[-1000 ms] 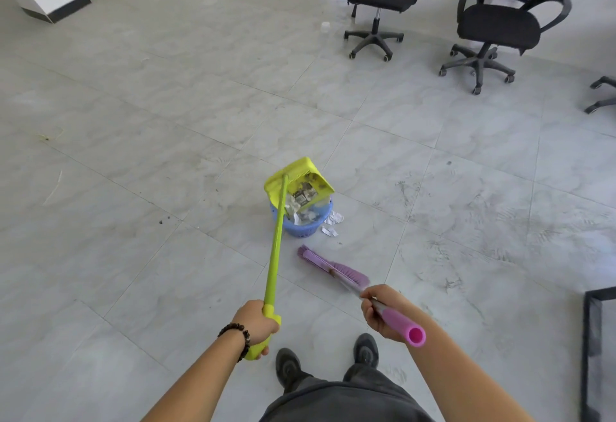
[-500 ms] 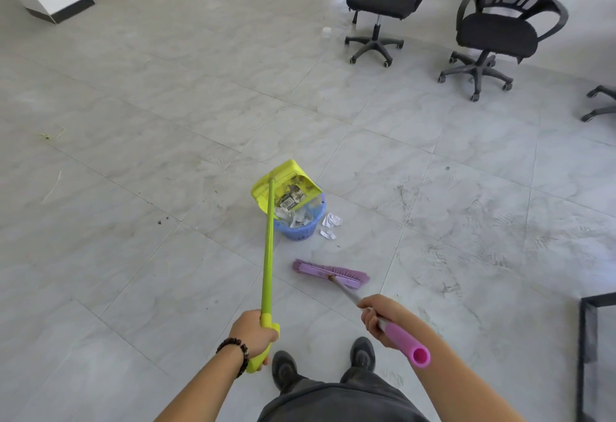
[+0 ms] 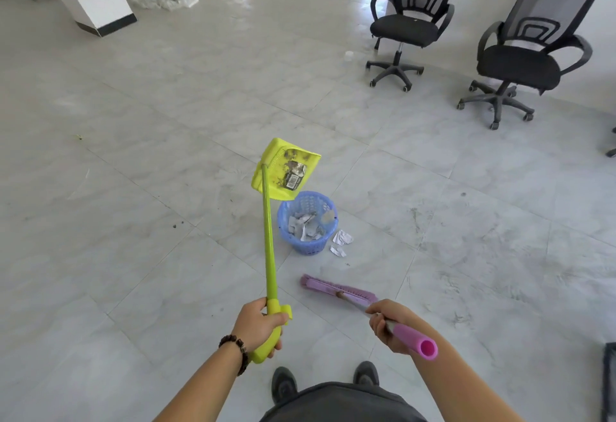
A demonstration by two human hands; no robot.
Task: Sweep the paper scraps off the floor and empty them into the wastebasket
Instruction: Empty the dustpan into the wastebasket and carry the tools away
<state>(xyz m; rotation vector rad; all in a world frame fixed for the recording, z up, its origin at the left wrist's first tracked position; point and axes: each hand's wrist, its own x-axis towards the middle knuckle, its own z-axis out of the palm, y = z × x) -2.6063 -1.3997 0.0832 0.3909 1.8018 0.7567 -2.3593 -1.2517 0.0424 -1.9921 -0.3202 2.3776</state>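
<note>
1. Your left hand is wrapped around the grip at the near end of the yellow-green dustpan handle. A dark bead bracelet sits on that wrist.
2. The handle runs up and away from that hand to the dustpan, which is lifted and tilted, its open mouth toward the wastebasket. Dark grime and a label-like scrap with a barcode cling to the pan's inside.
3. The blue mesh wastebasket stands upright on the floor, ahead of and between your hands, just below and beyond the pan's lower edge. White paper scraps lie inside it.
4. Two loose scraps lie on the floor just beside the basket, on your right hand's side, not inside it.
5. Your right hand is closed around the pink broom handle; its open end points back toward you.
6. The purple broom head sits low, just ahead of your right hand and nearer to you than the basket; cannot tell if the bristles touch the floor.
7. Your two dark shoes show below your hands.
8. Two black office chairs stand well beyond your right hand.
</note>
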